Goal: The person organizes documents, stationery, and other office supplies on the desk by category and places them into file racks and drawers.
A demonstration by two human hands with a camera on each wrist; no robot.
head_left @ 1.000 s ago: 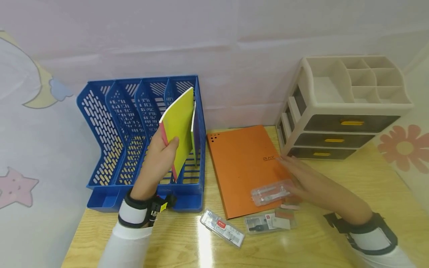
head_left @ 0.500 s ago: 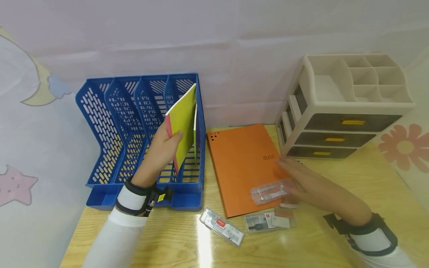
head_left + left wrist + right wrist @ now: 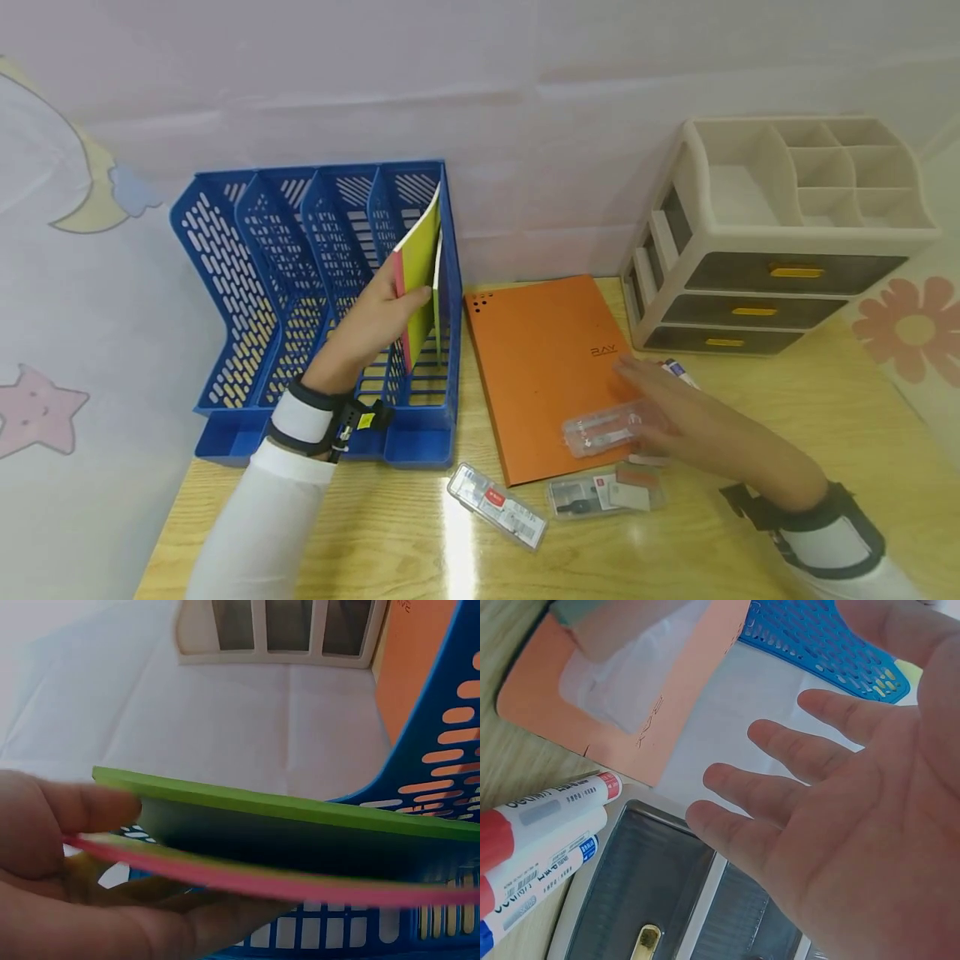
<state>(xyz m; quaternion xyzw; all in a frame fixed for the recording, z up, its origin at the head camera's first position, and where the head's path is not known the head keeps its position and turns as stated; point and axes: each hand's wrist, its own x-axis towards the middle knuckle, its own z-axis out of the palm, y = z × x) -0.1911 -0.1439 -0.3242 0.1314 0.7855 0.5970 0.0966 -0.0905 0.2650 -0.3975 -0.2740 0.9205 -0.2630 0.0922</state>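
My left hand pinches a yellow notebook with a pink spine, which stands upright inside the rightmost compartment of the blue file rack. Beside it, against the rack's right wall, stands a second notebook with a green edge. In the left wrist view, the pink spine lies between thumb and fingers, and the thumb reaches toward the green edge. My right hand is open, its fingers spread and holding nothing. It overlaps the right side of an orange folder and the end of a clear case there.
Two more clear cases, one with a red label and one with small items inside, lie on the table in front of the folder. Several markers lie beside the beige drawer organizer at the right.
My left hand has moved right, bringing the yellow notebook closer to the green-edged one and more upright. The right hand has hardly moved; marker ends now show behind it.
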